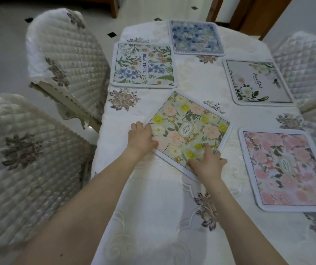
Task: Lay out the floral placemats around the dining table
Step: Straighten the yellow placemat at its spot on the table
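Both hands press a yellow-flowered placemat [189, 129], lying skewed on the counter [153, 197]: left hand [140, 138] at nine o'clock, right hand [207, 162] at five, fingers spread flat, gripping nothing.

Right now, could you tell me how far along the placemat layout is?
Four mats look placed: the blue floral mat at the far end, the BEAUTIFUL mat on the left, the grey mat and the pink mat on the right. In hand: the left hand and right hand rest on the yellow-flowered mat, which lies skewed. Left: squaring it to its seat on the left side.
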Action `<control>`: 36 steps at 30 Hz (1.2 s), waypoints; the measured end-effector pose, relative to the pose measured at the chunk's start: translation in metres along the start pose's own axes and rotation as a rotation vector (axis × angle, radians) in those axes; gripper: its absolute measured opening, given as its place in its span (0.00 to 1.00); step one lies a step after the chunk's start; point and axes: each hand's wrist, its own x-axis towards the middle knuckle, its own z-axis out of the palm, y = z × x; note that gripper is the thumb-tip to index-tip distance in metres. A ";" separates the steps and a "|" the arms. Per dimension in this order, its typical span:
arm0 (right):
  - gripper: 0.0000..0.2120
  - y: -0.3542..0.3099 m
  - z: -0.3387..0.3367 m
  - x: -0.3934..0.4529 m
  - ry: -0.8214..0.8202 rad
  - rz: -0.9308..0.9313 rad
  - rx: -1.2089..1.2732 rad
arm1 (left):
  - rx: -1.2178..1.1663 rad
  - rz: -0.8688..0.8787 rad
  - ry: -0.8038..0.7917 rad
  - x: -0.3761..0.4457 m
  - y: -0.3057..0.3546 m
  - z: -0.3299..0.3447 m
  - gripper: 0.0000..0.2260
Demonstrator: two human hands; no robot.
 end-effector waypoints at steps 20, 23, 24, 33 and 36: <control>0.43 0.013 -0.005 -0.012 -0.070 -0.034 -0.119 | -0.314 -0.146 0.125 -0.082 -0.005 0.015 0.17; 0.43 0.015 -0.004 -0.022 -0.080 -0.056 -0.131 | -0.323 -0.172 0.176 -0.098 -0.003 0.018 0.13; 0.42 0.015 -0.003 -0.027 -0.083 -0.064 -0.133 | -0.324 -0.185 0.188 -0.104 -0.005 0.019 0.13; 0.42 0.015 0.012 -0.078 -0.153 -0.186 -0.182 | -0.301 -0.351 0.229 -0.181 -0.031 0.028 0.15; 0.42 0.013 0.018 -0.095 -0.177 -0.231 -0.220 | -0.312 -0.405 0.241 -0.207 -0.040 0.028 0.17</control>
